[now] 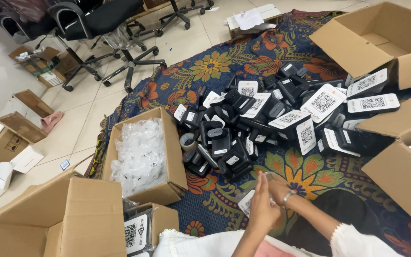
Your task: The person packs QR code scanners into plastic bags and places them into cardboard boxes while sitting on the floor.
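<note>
Low in the head view, my left hand (261, 205) and my right hand (277, 188), which wears a bracelet, are pressed together. Between them they hold a small device with a white face (246, 202), seemingly in a clear plastic bag. Just beyond my hands a big pile of black devices with white code-printed faces (262, 123) lies on a floral cloth (215, 64). To the left of my hands stands an open cardboard box of clear plastic bags (141, 152).
A tape roll (188, 141) lies beside the bag box. Open cardboard boxes stand at right (405, 176), top right (372, 38) and bottom left (67, 214), with a smaller one (163, 218) holding bagged devices. Office chairs (101, 24) stand behind on the tiled floor.
</note>
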